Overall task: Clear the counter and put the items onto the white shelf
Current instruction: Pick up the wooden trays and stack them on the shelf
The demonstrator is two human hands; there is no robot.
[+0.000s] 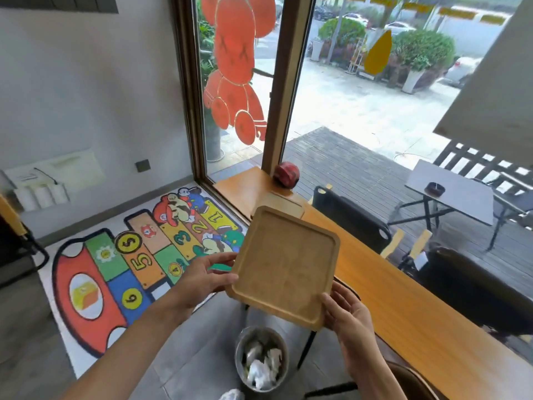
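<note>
- Lying on the grey floor at far left: hopscotch mat [138, 255], numbered squares, cartoon figures.
- Left hand [206, 277] grips the tray's left edge, thumb on top, fingers curled under.
- Wooden tray [285, 267] held in the air, tilted, empty, above the bin and just left of the counter.
- Bin [262, 357] on floor below, crumpled paper inside.
- Second tray [281, 206] flat on the counter, partly behind the held one.
- Red ball [286, 174] at counter's far end by the window frame.
- Right hand [347, 313] holds the tray's near right corner, fingers curled under it.
- Counter [403, 298] runs along the window.
</note>
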